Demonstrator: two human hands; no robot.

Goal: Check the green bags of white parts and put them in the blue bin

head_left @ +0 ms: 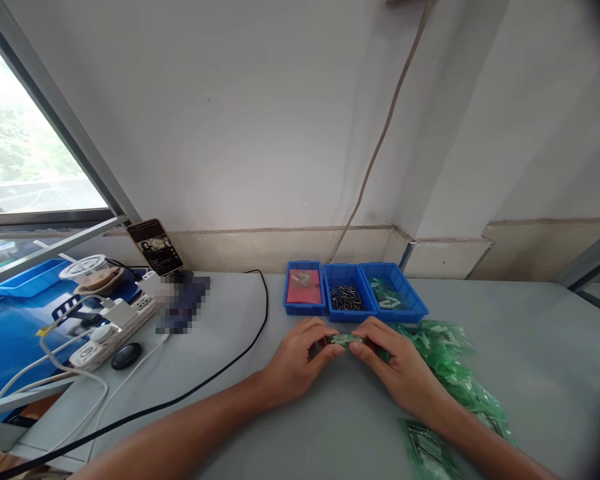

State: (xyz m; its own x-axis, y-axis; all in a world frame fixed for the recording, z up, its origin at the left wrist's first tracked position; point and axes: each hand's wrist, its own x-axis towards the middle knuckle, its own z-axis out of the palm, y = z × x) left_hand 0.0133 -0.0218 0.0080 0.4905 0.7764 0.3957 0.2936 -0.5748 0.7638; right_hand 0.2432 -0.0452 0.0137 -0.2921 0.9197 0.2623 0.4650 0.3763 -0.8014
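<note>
A small green plastic packet (345, 341) with pale bits showing inside is pinched between both my hands, just in front of the blue bins. My left hand (297, 357) grips its left end between thumb and fingers. At the other end, my right hand (397, 363) closes on it with thumb and forefinger. Green plastic bags (443, 353) of parts lie beside and behind my right forearm. Another green bag (427, 447) rests nearer the front, partly below that forearm. What exactly the packet contains is too small to tell.
Three blue bins stand near the wall: the left bin (305, 309) holds a pinkish-red sheet, the middle bin (353, 317) dark screw-like pieces, the right bin (413, 309) green packets. A black cable (220, 368) crosses the table. Leftward are a phone (155, 247), power strip (97, 350) and black mouse-like object (127, 356).
</note>
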